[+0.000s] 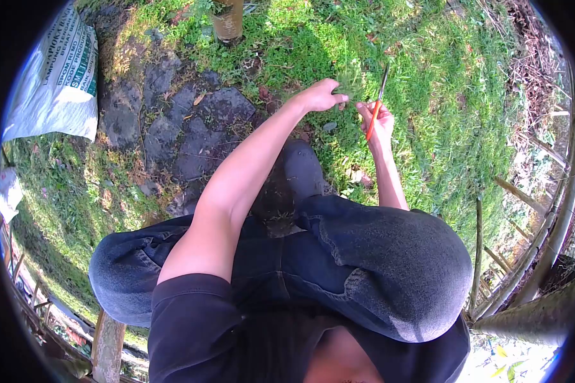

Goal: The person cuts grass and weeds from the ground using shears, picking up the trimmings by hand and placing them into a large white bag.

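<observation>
So on the far left there's a white sack (73, 80) with printing on it, then some flat dark stones (198, 127) set in the grass. Next over is the left hand (322, 96), reaching in on a bent arm. It looks loosely curled, thumb side towards the other hand, with a greenish blur right by the fingers, so I can't tell if it's got hold of anything. A dark boot (302, 167) is planted below it, nearer the body. Just right of the left hand is the right hand (381, 124), mostly closed around the orange handle of the tool (372, 121), with a thumb or finger poking over towards the left hand. Can't tell if it's a knife or closed scissors, tbh. The main thing is the angle: its long axis runs away from the body, tipped slightly right, blade at the far end, just beside the left fingers rather than across them. Grass (453, 137) beyond that, then sticks (521, 195) at the right edge.
</observation>
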The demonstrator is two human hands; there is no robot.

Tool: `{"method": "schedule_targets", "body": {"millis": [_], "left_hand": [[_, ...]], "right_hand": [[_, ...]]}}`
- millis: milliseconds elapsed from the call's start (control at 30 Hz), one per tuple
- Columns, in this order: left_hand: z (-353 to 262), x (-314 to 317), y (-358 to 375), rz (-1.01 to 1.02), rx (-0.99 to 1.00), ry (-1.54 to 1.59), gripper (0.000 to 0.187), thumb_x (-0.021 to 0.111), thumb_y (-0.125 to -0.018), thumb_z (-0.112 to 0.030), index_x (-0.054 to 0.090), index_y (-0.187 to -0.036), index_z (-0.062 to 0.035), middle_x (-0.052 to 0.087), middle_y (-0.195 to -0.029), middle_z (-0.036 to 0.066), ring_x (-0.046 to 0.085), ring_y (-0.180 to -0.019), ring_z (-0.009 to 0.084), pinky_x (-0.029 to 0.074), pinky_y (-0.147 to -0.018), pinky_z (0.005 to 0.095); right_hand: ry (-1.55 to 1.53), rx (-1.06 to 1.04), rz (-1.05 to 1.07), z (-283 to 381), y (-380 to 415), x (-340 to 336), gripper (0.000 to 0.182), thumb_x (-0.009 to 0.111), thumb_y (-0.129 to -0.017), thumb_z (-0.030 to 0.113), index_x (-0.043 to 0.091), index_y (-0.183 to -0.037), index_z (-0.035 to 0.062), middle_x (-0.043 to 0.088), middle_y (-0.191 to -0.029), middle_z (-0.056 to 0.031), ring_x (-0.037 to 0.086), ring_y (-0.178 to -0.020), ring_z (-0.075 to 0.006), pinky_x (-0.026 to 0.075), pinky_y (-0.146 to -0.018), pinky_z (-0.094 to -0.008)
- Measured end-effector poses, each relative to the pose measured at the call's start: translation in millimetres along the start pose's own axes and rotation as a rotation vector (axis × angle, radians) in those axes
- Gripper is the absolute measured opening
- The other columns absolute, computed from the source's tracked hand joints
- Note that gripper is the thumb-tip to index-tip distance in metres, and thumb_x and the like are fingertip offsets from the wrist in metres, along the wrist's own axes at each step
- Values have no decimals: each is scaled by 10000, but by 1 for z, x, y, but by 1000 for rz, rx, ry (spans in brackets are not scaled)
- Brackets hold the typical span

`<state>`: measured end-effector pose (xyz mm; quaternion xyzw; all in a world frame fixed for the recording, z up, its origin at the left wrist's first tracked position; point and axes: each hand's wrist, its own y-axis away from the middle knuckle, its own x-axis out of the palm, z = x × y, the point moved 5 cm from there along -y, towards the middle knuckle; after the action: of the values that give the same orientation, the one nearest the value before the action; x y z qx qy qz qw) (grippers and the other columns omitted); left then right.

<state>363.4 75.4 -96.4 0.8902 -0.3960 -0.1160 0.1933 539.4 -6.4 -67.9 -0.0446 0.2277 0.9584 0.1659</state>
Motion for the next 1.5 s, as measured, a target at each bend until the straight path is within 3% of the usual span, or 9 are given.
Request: {"method": "schedule_targets", "body": {"millis": [133, 233, 300, 433, 467, 667, 967, 1367, 1500], "left_hand": [[1, -16, -1, -169, -64, 28, 292, 627, -990, -281, 688, -1100, -18, 734, -973, 105, 663, -941, 201, 487, -880, 372], [10, -27, -4, -287, -78, -28, 289, 619, -986, -271, 678, -1099, -11, 729, -963, 121, 669, -926, 226, 492, -860, 387], [18, -31, -7, -393, -84, -112, 287, 619, -980, -266, 673, -1101, -11, 727, -949, 116, 668, -904, 225, 494, -842, 387], [26, -34, -7, -359, -108, -1, 296, 622, -971, -274, 669, -1093, -9, 723, -908, 109, 667, -847, 221, 498, -806, 379], [29, -34, -7, -376, -104, -26, 293, 623, -970, -273, 669, -1090, -9, 723, -905, 108, 667, -843, 218, 498, -803, 376], [34, -35, -6, -421, -100, -78, 284, 628, -968, -265, 664, -1081, -7, 722, -897, 104, 666, -827, 201, 498, -790, 363], [27, -39, -2, -390, -114, 10, 277, 631, -966, -267, 656, -1033, 0, 710, -863, 104, 652, -797, 199, 493, -767, 365], [31, -43, -3, -411, -126, -36, 285, 633, -965, -276, 666, -1041, -3, 716, -881, 108, 660, -817, 203, 496, -780, 366], [24, -48, 5, -367, -155, 27, 317, 625, -965, -312, 663, -1051, -10, 718, -964, 148, 678, -927, 277, 494, -844, 407]], "right_hand": [[210, -87, -34, -30, 2, -10, 215, 830, -802, 104, 646, -905, 66, 698, -757, 2, 574, -555, -85, 489, -523, -245], [412, -183, 43, -51, 16, 7, 215, 828, -807, 114, 640, -894, 56, 740, -868, -10, 607, -586, -107, 510, -543, -281], [526, -225, 71, -64, 25, 17, 210, 819, -786, 102, 661, -921, 72, 693, -756, -50, 609, -588, -132, 498, -565, -331], [882, -247, 217, -54, 42, 34, 230, 810, -755, 93, 669, -936, 87, 648, -698, -127, 637, -602, -209, 491, -584, -387], [900, -260, 232, -53, 43, 38, 225, 799, -755, 94, 654, -927, 77, 663, -724, -151, 660, -642, -305, 505, -602, -414], [905, -313, 177, -61, 38, 40, 193, 774, -778, 102, 640, -910, 60, 682, -781, -191, 671, -724, -392, 521, -647, -447], [651, -115, 263, -78, 38, 36, 242, 806, -789, 174, 633, -848, 15, 660, -721, -140, 628, -630, -240, 512, -644, -380], [762, -189, 128, -68, 42, 52, 196, 769, -770, 96, 641, -904, 30, 694, -778, -155, 687, -670, -313, 532, -647, -404], [796, -113, 99, -73, 43, 51, 312, 851, -759, 182, 609, -865, 16, 684, -746, -126, 653, -653, -243, 529, -663, -372]]}}
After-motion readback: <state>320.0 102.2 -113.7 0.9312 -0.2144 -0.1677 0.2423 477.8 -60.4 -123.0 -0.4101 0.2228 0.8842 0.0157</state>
